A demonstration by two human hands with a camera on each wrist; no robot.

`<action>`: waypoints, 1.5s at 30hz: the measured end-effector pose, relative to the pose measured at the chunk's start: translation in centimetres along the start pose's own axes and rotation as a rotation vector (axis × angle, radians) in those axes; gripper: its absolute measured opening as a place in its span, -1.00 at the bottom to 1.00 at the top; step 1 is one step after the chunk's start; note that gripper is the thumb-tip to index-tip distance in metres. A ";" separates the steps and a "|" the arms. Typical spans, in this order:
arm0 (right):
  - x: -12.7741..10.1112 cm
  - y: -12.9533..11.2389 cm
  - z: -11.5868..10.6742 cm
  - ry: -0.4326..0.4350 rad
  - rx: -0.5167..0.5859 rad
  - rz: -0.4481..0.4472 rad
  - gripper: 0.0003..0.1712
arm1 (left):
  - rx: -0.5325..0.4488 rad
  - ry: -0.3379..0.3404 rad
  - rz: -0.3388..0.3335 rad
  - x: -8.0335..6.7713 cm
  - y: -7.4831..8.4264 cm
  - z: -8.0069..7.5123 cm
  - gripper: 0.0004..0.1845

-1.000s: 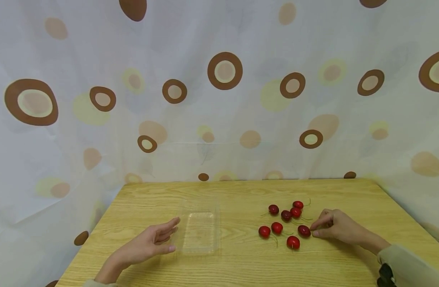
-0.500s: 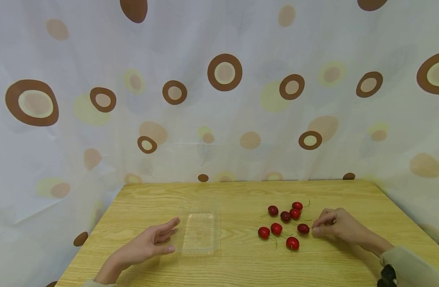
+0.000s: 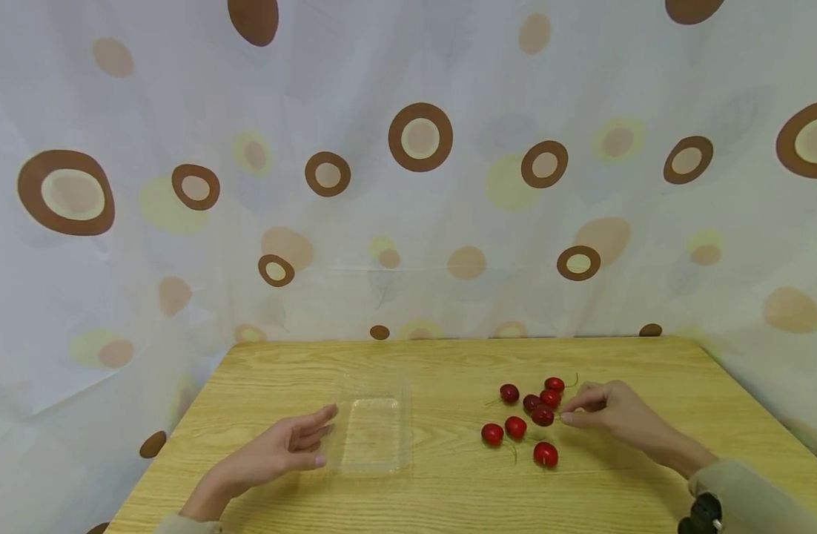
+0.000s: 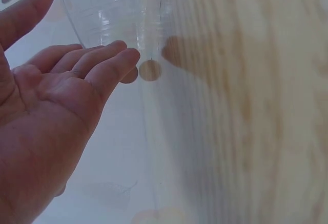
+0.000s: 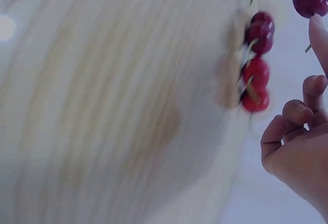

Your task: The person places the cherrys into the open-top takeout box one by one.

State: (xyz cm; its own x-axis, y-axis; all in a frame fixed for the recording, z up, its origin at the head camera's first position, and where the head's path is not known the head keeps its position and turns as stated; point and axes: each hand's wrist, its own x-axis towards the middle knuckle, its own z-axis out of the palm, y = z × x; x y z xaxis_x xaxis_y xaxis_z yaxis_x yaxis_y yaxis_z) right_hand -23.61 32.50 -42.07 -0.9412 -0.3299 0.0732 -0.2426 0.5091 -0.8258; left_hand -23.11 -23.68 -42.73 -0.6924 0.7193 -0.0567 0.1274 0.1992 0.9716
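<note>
cherry (image 3: 543, 416) hung by its stem from my right hand (image 3: 609, 412), pinched between thumb and forefinger just clear of the table (image 3: 448, 489) — lifted leftward since a second before. my left hand (image 3: 285, 449) lay open, fingertips at the clear tray (image 3: 374, 424) to steady it — unmoved.

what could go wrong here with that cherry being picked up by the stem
The right hand pinches only the thin stem of a dark cherry, so the stem may snap or slip and the fruit roll across the table. The cherry hangs close to the other cherries, and could knock them apart. The clear tray is light; the open left hand beside it might nudge it.
</note>
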 end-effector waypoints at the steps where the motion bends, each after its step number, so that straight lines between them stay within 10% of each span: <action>1: 0.2 -0.4 0.3 0.002 0.008 0.004 -0.81 | -0.005 -0.003 0.002 0.0 0.0 0.0 -0.17; 24: 7.9 -9.7 11.4 -0.028 0.160 -0.096 -0.77 | -0.023 0.050 -0.036 0.4 0.3 0.6 -0.11; 45: 11.9 -11.2 19.0 0.018 0.174 -0.120 -0.90 | -0.020 0.053 -0.041 0.4 0.7 0.6 -0.10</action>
State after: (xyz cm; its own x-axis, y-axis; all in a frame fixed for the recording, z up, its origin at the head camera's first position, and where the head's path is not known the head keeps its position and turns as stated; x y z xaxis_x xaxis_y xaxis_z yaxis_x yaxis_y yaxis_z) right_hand -27.64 7.75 -42.53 -0.9122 -0.3653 0.1858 -0.3107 0.3210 -0.8947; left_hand -22.90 -22.83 -42.19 -0.7332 0.6747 -0.0854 0.0841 0.2145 0.9731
